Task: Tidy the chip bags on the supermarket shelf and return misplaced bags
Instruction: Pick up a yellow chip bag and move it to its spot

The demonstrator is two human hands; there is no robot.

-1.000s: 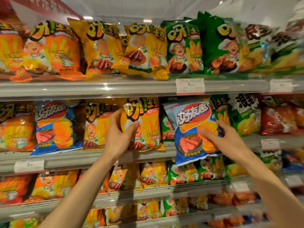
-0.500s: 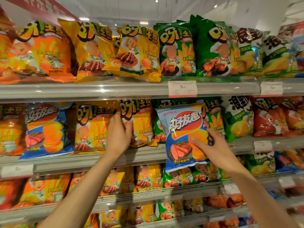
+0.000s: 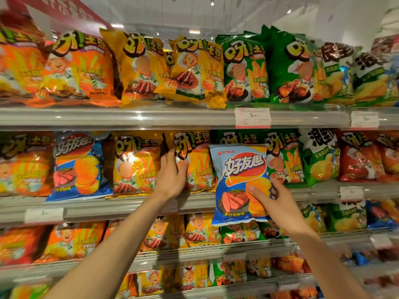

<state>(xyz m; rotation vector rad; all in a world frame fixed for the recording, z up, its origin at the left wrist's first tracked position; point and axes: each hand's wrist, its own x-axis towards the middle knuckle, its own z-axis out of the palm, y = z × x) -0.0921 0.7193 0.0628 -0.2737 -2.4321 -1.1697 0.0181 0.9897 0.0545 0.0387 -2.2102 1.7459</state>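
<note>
Right hand [image 3: 278, 203] is seen gripping a blue chip bag [image 3: 239, 182], thumb laid across the front and fingers curled behind its right edge; the bag is held free of the middle shelf [image 3: 129, 207], hanging in front of the green bags and just beside a yellow bag [image 3: 194, 165]. That yellow bag's left edge is taken by the left hand [image 3: 172, 178], thumb on the front and fingers slipped behind, in the gap against its yellow neighbour [image 3: 136, 165].

As a judgement, the task is only partly done. One misplaced blue bag has been lifted out of the yellow and green section but is not yet put back. A second blue bag [image 3: 77, 167] is seen further left on the same shelf, between an orange bag and the yellow ones; whether that is the home spot cannot be told. On the top shelf a yellow bag [image 3: 194, 70] is left tilted over its neighbour, so straightening there appears still owed.

Counted: two blue bags of this kind in clear view, one held and one shelved; two yellow bags in the middle row; two hands, both occupied. Lower rows are too blurred to be counted.
</note>
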